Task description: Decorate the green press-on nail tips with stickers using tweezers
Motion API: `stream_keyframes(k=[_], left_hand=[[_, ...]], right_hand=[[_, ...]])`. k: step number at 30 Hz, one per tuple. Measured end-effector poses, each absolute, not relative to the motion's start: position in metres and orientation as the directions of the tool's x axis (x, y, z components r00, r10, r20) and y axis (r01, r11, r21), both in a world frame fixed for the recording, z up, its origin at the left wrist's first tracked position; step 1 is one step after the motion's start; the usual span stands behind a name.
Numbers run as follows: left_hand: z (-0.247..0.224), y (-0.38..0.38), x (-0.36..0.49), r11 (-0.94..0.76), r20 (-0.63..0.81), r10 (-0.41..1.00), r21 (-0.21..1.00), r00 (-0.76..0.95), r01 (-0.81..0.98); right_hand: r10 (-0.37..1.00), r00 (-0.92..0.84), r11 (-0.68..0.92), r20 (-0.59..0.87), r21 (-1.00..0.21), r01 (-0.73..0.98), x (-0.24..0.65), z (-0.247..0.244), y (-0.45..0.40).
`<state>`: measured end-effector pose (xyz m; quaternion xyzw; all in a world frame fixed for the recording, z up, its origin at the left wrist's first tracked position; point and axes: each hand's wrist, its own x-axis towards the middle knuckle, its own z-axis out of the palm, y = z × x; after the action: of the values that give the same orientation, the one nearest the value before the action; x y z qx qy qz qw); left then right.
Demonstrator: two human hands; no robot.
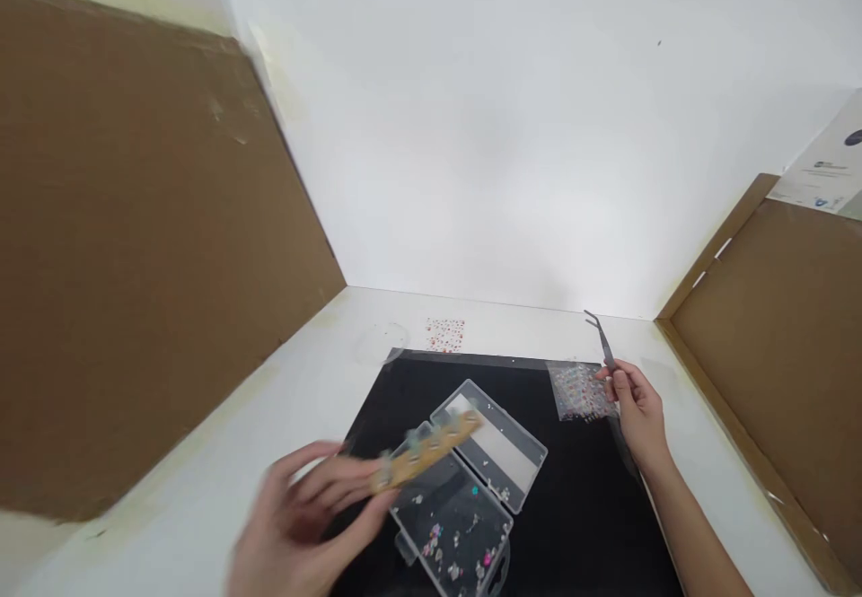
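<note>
My left hand (306,516) pinches one end of a tan strip (426,453) that bears several small pieces along it; both are a little blurred. The strip is tilted up to the right, over an open clear plastic case (451,512) with small colourful and silvery gems inside. At the right, my right hand (637,404) is closed on dark tweezers (604,341), whose bent tips point up and stand apart with nothing visible between them. Beside its fingers lies a clear sheet of multicoloured gems (577,390).
A black mat (572,498) lies under the case. Behind it are a sheet of small red stickers (445,335) and a faint round clear item (382,343). Brown cardboard panels stand left (148,247) and right (774,355), with a white wall (498,130) behind.
</note>
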<state>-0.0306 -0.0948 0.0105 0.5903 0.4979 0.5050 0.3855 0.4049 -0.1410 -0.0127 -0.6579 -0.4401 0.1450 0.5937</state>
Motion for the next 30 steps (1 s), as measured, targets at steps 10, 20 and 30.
stream_keyframes(k=[10, 20, 30], left_hand=[[0.045, 0.015, 0.115, -0.112, -0.021, 0.561, 0.989, 0.828, 0.101], [0.025, 0.043, 0.125, -0.247, -0.103, 0.441, 0.941, 0.892, 0.230], [0.028, 0.033, 0.086, -0.681, 0.034, 0.506, 0.629, 0.862, 0.375]], right_hand=[[0.723, 0.640, 0.158, 0.259, -0.964, 0.212, 0.408, -0.017, -0.137], [0.747, 0.613, 0.122, 0.259, -0.959, 0.256, 0.397, -0.007, -0.143], [0.764, 0.573, 0.048, 0.297, -0.912, 0.408, 0.385, 0.011, -0.141]])
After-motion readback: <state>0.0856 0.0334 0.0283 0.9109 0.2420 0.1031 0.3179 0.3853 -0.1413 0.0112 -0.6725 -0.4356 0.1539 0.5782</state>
